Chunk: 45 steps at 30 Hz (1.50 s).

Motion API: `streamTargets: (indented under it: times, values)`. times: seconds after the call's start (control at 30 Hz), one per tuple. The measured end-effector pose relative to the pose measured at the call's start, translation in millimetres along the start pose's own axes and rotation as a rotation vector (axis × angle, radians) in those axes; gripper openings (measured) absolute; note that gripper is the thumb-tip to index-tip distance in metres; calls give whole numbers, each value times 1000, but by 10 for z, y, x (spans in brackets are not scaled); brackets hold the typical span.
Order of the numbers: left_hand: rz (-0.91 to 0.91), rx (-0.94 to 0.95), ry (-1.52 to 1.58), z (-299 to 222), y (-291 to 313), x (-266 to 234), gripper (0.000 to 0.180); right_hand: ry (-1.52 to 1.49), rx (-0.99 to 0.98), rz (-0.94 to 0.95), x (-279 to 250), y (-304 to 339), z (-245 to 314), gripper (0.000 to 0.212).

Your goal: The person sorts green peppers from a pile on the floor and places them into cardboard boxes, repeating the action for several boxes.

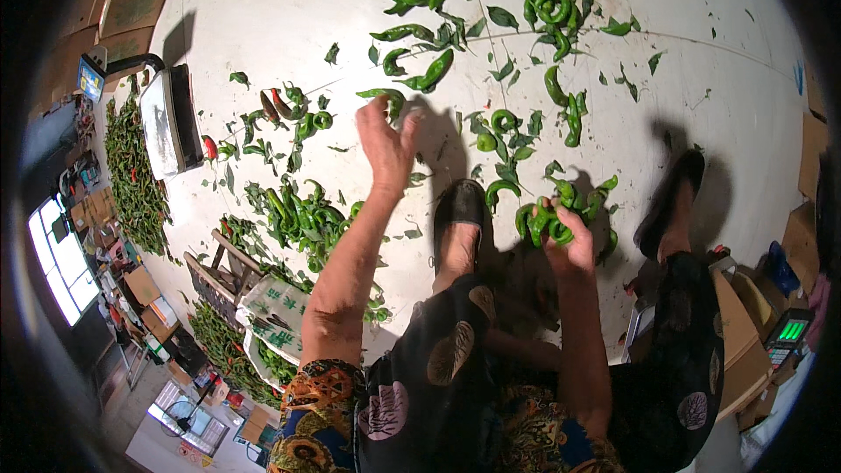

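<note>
My left hand (387, 144) reaches over the floor with its thumb apart from the fingers. Its fingertips are at a curved green chili pepper (396, 105), and whether they touch it is hard to tell. Just beyond lie more long green peppers (429, 73). A bunch of curled green peppers (536, 225) is in my right hand (571, 241), closed around them above the floor between my feet. Left of my left forearm spreads a pile of green peppers (302, 219) mixed with leaves.
A larger heap of green peppers (552, 4) lies at the far side. At left stand a platform scale (162, 127), a wooden stool (219, 276) and a white printed sack (276, 311), near big pepper piles (136, 175). Cardboard boxes (745, 333) stand at right. My shoes (460, 206) flank the work area.
</note>
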State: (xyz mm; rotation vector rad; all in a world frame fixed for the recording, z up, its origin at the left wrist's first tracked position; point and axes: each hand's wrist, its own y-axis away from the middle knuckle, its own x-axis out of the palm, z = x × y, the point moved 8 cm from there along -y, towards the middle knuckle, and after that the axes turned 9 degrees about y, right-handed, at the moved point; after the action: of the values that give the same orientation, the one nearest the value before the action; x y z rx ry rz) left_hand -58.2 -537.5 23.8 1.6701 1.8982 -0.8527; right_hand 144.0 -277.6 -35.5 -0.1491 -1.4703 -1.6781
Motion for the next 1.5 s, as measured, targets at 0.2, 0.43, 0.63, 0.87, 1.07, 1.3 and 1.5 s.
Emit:
streamTargets:
  times: [0.2, 0.43, 0.63, 0.87, 1.07, 1.3, 1.5]
  values:
    - [-6, -300, 255, 645, -38, 39, 36, 82, 77, 9, 132, 26, -91, 28]
    - [228, -324, 583, 73, 62, 179, 13, 108, 46, -16, 360, 53, -12, 24]
    - [1042, 151, 453, -1064, 923, 580, 38, 230, 13, 23, 495, 24, -26, 32]
    - [232, 150, 372, -361, -785, 488, 45, 275, 48, -109, 186, 1, -12, 37]
    - [119, 85, -109, 78, -1914, 774, 54, 214, 170, -204, -34, 32, -181, 38]
    - [7, -322, 670, 691, -1646, 633, 25, 192, 46, -110, 227, 12, -26, 31]
    - [187, -519, 965, 256, -1408, 589, 34, 201, 72, -171, 196, 46, 5, 33]
